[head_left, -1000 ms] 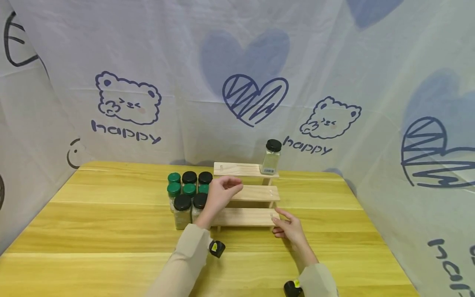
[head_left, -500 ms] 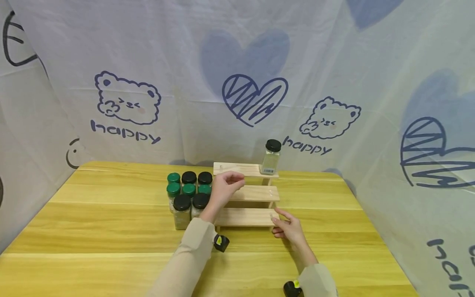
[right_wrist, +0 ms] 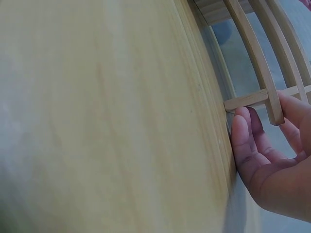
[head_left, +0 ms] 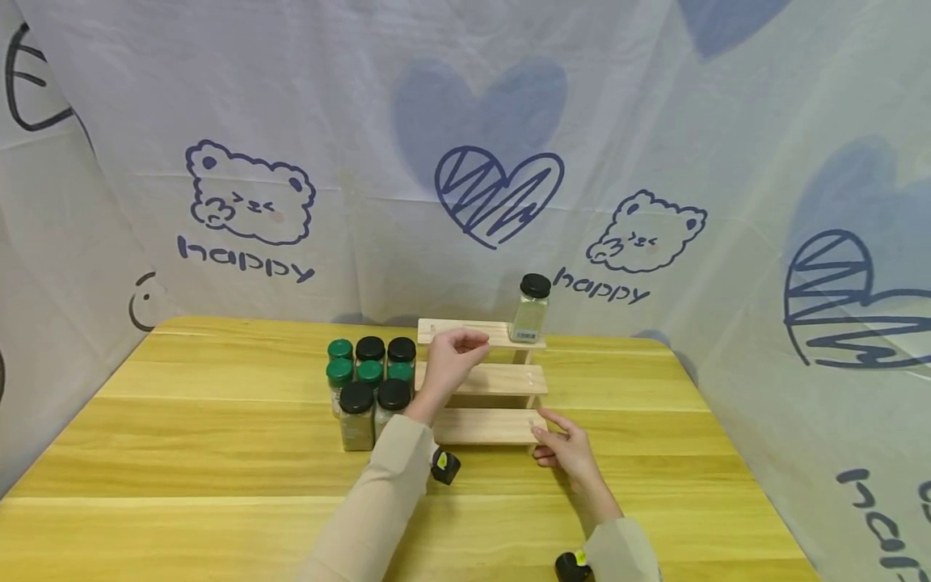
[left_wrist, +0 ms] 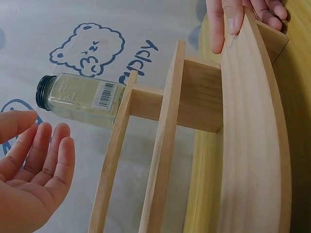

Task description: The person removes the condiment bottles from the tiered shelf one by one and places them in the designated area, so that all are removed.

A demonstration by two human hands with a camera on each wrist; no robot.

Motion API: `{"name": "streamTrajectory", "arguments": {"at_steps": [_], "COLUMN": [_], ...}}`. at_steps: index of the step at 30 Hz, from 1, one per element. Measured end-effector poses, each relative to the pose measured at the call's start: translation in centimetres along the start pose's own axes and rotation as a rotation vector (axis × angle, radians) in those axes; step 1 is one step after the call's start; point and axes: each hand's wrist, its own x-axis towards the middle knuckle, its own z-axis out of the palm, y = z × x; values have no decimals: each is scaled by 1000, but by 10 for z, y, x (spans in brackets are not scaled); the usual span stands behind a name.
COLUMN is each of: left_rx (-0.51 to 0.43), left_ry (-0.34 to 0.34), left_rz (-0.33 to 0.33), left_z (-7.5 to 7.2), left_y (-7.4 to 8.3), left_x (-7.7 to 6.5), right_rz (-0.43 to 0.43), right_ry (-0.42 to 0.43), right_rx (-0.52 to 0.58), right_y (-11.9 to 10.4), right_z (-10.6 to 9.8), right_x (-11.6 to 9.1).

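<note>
A three-step wooden shelf rack [head_left: 494,426] stands on the table. My right hand [head_left: 570,449] grips the right end of its lowest step, and in the right wrist view its fingers [right_wrist: 260,141] lie on both sides of that end. My left hand [head_left: 449,364] hovers in front of the upper steps with nothing in it. Its fingers [left_wrist: 36,150] are bent loosely and the thumb is near the fingertips. A glass spice jar [head_left: 531,318] with a black lid is upright on the top step's right end, beyond the left fingertips.
Left of the rack, several spice jars stand close together, some with green lids [head_left: 339,372] and others with black lids [head_left: 357,397]. A printed cloth [head_left: 364,162] hangs behind the wooden table [head_left: 182,453].
My left hand has moved rightward and slightly up, away from the grouped jars and across the rack. The right hand keeps its grip on the lowest step, and the jar stays put.
</note>
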Motion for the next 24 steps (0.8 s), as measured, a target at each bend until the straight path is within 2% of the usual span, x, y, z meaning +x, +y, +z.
{"name": "streamTrajectory", "arguments": {"at_steps": [7,15,24], "left_rx": [11,26,43], "left_ry": [-11,3,26], "left_rz": [-36,9,26], "left_z": [6,14,23], "left_y": [3,4,7], "left_x": [4,12,22], "right_rz": [3,11,13], "right_ry": [-6,-14,-21], "right_rx": [12,26,26], "right_y": [-1,0,-1], "right_z": [0,0,-1], "right_x": [-1,0,-1]}}
